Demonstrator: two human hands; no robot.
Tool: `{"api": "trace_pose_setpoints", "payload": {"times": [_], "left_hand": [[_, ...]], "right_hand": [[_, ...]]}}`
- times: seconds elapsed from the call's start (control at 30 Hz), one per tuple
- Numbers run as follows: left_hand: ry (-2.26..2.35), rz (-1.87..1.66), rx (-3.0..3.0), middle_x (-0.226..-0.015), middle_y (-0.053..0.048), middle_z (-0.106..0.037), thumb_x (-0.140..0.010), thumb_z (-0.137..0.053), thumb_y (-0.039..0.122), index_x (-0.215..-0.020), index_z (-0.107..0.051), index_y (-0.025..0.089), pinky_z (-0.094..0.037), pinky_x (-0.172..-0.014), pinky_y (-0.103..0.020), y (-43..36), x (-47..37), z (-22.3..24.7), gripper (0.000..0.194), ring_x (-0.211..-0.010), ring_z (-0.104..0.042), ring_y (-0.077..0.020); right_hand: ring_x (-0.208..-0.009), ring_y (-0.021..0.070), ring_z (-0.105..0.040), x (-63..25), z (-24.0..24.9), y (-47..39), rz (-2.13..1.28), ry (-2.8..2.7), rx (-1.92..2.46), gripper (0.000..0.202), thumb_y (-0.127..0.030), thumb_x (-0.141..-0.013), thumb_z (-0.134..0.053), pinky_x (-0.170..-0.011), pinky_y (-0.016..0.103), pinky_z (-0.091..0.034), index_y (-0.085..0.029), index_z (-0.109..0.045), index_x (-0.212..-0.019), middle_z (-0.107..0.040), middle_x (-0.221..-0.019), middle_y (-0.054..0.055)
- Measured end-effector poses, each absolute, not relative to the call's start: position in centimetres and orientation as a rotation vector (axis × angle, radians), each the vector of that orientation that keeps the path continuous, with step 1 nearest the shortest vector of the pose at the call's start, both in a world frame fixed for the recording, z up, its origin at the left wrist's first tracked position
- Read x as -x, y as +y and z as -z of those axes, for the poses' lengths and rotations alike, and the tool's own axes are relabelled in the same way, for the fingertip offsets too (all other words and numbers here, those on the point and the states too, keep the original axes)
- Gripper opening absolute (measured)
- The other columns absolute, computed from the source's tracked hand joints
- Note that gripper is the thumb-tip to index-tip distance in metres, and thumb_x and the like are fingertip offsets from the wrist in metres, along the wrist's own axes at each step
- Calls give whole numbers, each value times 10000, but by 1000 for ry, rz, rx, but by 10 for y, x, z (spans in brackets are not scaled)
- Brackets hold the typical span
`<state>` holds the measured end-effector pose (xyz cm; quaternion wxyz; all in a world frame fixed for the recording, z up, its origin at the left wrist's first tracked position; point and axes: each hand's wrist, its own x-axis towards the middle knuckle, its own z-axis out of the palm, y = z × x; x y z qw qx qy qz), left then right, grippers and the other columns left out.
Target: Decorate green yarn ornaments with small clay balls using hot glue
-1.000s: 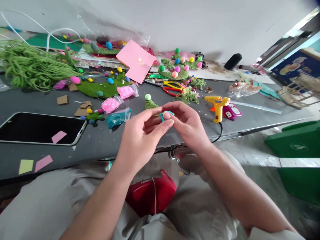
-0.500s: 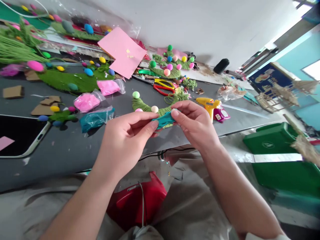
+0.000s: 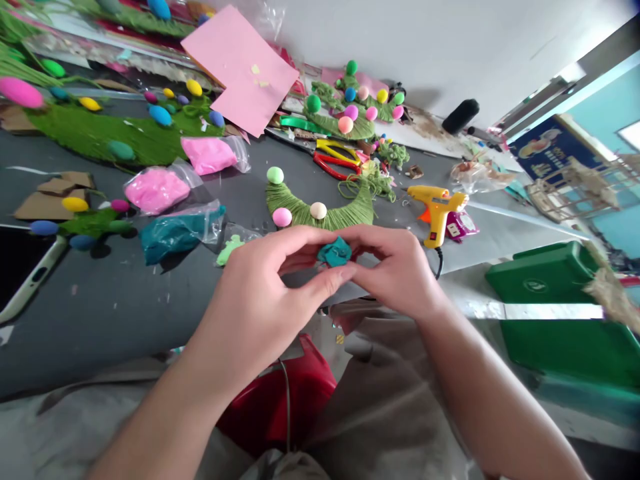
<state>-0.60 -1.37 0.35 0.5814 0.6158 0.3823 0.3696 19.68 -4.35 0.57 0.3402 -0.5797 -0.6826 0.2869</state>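
Between both hands is a crumpled lump of soft teal modelling clay [image 3: 335, 252]. My left hand [image 3: 273, 283] pinches it from the left, thumb in front. From the right, the closed fingers of my right hand [image 3: 393, 267] press on it, and the two hands' fingertips meet around it. Just beyond lies a crescent wrapped in green yarn [image 3: 337, 215], with a light green, a pink and a cream ball on it. Left of my hands are a plastic bag of teal clay [image 3: 177, 233] and a small bag with light green clay [image 3: 231, 250].
A yellow glue gun [image 3: 435, 207] stands to the right. Pliers with red and yellow handles [image 3: 337, 160] lie behind the crescent. Bags of pink clay [image 3: 157, 190], a phone [image 3: 30, 267] and pink foam sheet [image 3: 240, 67] are left. Green bins [image 3: 545, 277] stand right of the table.
The teal clay was stretched between my hands and is now bunched into a compact lump. My hands have come together. The view has shifted slightly, uncovering more of the crescent.
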Motion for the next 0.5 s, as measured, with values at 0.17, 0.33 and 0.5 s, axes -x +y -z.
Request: {"api": "trace_pose_setpoints", "payload": {"times": [0.17, 0.33, 0.5], "left_hand": [[977, -948, -1594, -859, 14, -815, -863, -836, 316, -952, -831, 288, -620, -726, -305, -14, 7, 5, 93, -736, -747, -208], [929, -946, -1441, -765, 24, -792, -854, -844, 297, -876, -839, 282, -593, -626, -252, -12, 5, -1, 27, -671, -726, -179], [977, -990, -1304, -852, 2, -805, -851, -845, 376, -901, -844, 274, -613, -670, -275, -11, 4, 1, 114, -747, -740, -203]], "right_hand": [[-639, 98, -564, -194, -15, -50, -677, -1904, 1569, 95, -202, -917, -723, -587, 224, -442, -200, -802, -865, -693, -701, -40], [-661, 131, -639, -196, -19, -52, -826, -1796, 1601, 138, -290, -943, -737, -598, 246, -500, -206, -821, -873, -741, -741, -22], [-850, 206, -727, -204, -24, -52, -1120, -1718, 1409, 396, -342, -792, -912, -771, 319, -625, -252, -809, -1164, -797, -986, 16]]}}
